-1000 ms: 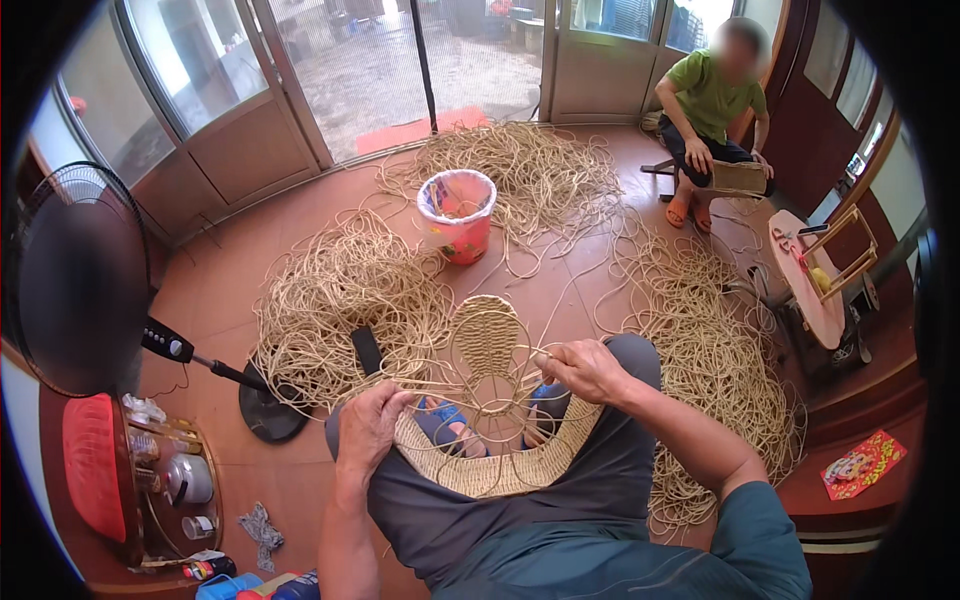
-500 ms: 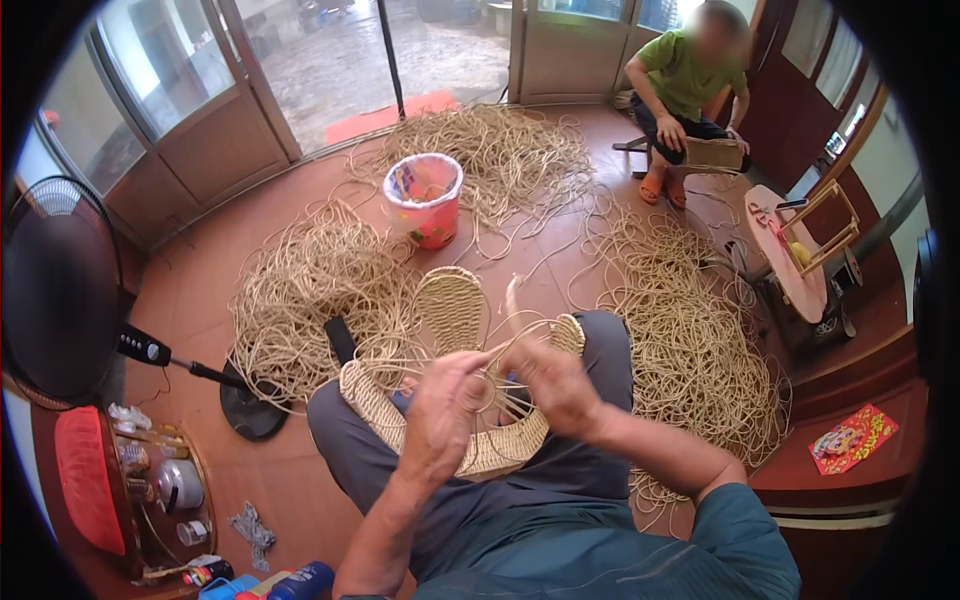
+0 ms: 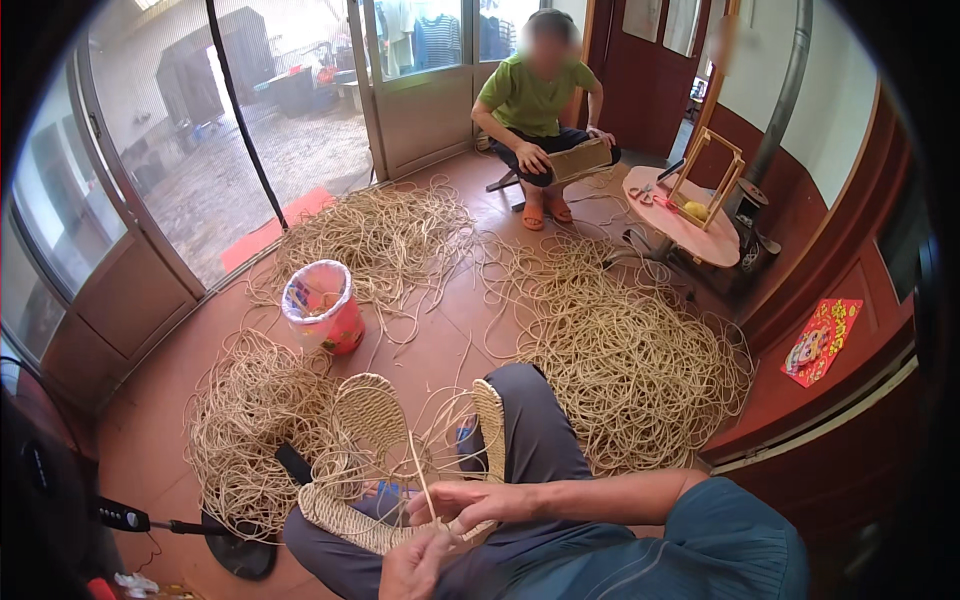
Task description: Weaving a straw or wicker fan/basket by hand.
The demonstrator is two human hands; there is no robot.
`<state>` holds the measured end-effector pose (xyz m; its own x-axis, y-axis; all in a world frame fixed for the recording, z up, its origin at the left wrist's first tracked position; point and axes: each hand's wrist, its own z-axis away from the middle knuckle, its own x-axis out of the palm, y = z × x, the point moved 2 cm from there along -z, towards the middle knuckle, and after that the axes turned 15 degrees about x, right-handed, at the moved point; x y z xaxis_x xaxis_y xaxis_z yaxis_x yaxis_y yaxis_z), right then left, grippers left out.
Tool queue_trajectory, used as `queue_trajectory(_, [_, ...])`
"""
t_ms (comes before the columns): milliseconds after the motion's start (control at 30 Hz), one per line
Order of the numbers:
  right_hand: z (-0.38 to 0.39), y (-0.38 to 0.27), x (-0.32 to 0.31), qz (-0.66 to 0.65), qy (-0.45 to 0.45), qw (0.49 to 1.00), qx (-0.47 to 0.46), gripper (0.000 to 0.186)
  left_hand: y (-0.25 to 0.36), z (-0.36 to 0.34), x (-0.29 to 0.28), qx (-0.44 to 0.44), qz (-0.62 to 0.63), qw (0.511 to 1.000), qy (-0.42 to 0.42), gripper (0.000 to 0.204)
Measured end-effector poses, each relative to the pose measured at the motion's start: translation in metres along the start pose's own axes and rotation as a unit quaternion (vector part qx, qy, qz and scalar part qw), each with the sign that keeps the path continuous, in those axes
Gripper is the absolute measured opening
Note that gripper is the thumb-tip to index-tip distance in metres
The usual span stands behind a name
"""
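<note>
On my lap lies a pale woven cord piece, with an oval panel [image 3: 370, 410], a curved band [image 3: 345, 517] and loose looped strands. My left hand [image 3: 418, 560], low in the view, is closed on a straight pale strand [image 3: 418, 465] that rises toward the oval panel. My right hand [image 3: 472, 503] lies just above it, beside that strand, with its fingers stretched toward the left and partly overlapping the work.
Cord heaps [image 3: 630, 370] surround me, with a red bucket [image 3: 343, 325] among them. A person [image 3: 535, 95] in green sits ahead holding a board. A small pink table [image 3: 700, 240] with scissors stands right; a black fan [image 3: 125, 515] is left.
The view has swung to the right. My hands, apart a second ago, have come together and moved lower over the work, the left one now beneath the right.
</note>
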<state>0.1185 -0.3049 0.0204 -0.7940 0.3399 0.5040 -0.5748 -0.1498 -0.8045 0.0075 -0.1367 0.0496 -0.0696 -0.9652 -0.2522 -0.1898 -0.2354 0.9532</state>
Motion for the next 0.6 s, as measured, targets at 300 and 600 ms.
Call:
queue_trajectory(300, [0.009,-0.058,-0.094,-0.141,0.301,0.942,-0.055,0.024,-0.095,0.12,-0.089,-0.153,0.141,0.953,0.219,0.033])
queue_trajectory(600, [0.037,-0.123,-0.191,-0.096,0.368,0.911,-0.158,0.03,-0.101,0.188,-0.152,-0.168,0.125,0.874,0.438,0.023])
